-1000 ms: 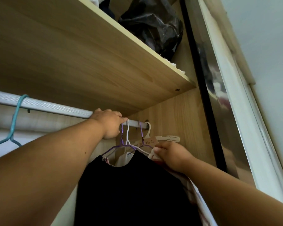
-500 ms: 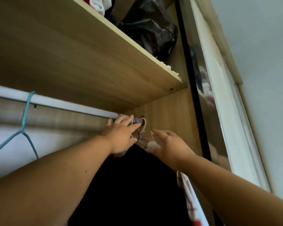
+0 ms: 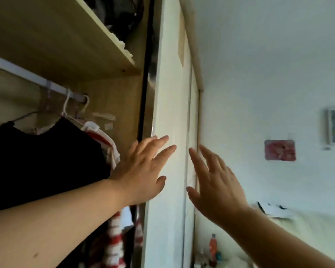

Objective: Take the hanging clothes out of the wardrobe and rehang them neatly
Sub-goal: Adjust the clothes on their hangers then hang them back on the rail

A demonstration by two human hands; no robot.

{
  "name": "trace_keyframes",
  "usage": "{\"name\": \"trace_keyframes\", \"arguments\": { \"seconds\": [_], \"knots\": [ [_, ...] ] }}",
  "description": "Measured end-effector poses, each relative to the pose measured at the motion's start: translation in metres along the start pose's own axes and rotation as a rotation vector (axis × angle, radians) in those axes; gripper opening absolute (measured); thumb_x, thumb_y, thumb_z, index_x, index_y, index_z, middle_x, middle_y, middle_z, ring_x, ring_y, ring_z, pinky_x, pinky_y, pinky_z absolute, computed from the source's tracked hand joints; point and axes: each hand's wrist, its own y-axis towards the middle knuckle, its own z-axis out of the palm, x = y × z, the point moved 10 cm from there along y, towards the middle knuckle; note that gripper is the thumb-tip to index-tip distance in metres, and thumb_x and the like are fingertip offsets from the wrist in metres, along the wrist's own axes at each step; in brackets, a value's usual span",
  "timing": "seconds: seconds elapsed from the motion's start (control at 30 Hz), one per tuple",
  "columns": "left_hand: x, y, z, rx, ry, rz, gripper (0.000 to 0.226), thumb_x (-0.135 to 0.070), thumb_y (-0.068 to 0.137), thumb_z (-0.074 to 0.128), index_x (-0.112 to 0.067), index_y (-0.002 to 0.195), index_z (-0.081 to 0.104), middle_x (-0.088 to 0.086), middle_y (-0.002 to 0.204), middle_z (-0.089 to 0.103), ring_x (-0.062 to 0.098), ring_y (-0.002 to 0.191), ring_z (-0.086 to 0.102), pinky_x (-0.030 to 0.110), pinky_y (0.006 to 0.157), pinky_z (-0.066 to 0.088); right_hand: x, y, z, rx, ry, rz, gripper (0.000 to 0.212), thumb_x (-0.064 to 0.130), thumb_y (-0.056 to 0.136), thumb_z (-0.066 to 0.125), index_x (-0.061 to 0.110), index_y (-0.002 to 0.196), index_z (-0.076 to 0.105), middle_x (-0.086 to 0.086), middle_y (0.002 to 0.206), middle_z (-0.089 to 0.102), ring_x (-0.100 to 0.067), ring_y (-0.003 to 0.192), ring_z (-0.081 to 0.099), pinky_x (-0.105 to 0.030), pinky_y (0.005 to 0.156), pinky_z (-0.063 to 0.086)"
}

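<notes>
Clothes, a black garment (image 3: 46, 161) and a red-and-white striped one (image 3: 106, 144), hang bunched at the rail's (image 3: 27, 74) right end, while the left hand (image 3: 143, 171) and right hand (image 3: 215, 186), both open and empty, spread toward the white door frame (image 3: 170, 105), probably to steady or shift it.

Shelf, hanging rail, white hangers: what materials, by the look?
Shelf: probably wood-grain laminate board, matte; printed grain and a pale edge strip. Hanging rail: looks like metal tube, pale, smooth sheen. White hangers: likely plastic, though blur leaves it open.
</notes>
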Motion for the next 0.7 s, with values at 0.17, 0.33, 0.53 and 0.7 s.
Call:
{"name": "trace_keyframes", "arguments": {
  "seconds": [0.17,0.33,0.53,0.7],
  "knots": [
    [-0.147,-0.003,0.022,0.147,-0.145,0.126,0.071,-0.046,0.068,0.038,-0.02,0.132,0.052,0.011,0.138,0.051,0.034,0.121,0.052,0.054,0.09,0.047,-0.103,-0.126,-0.003,0.186,-0.23,0.091,0.1,0.049,0.053,0.082,0.021,0.139,0.039,-0.014,0.139,0.049,-0.032,0.119,0.056,-0.047,0.086,0.052],
    [-0.323,-0.019,0.026,0.312,-0.38,0.254,0.077,-0.05,0.07,0.045,-0.023,0.142,0.042,0.012,0.149,0.037,0.033,0.132,0.04,0.053,0.101,0.037,-0.202,-0.272,-0.038,0.428,-0.259,0.284,0.091,0.035,0.06,0.08,0.022,0.14,0.038,-0.017,0.144,0.041,-0.037,0.124,0.048,-0.056,0.092,0.047],
    [-0.525,-0.072,0.022,0.518,-0.611,0.431,0.073,-0.053,0.088,0.045,-0.034,0.15,0.013,0.0,0.159,0.007,0.024,0.142,0.014,0.044,0.112,0.017,-0.28,-0.441,-0.106,0.642,-0.339,0.54,0.084,0.035,0.074,0.071,0.027,0.147,0.029,-0.011,0.153,0.026,-0.034,0.134,0.034,-0.051,0.103,0.033],
    [-0.651,-0.122,0.007,0.671,-0.754,0.631,0.067,-0.049,0.089,0.045,-0.035,0.148,0.018,0.0,0.158,0.011,0.023,0.143,0.014,0.045,0.114,0.013,-0.317,-0.554,-0.161,0.788,-0.411,0.761,0.082,0.046,0.082,0.059,0.034,0.149,0.014,-0.005,0.156,0.012,-0.028,0.138,0.028,-0.044,0.108,0.027]
  ]
}}
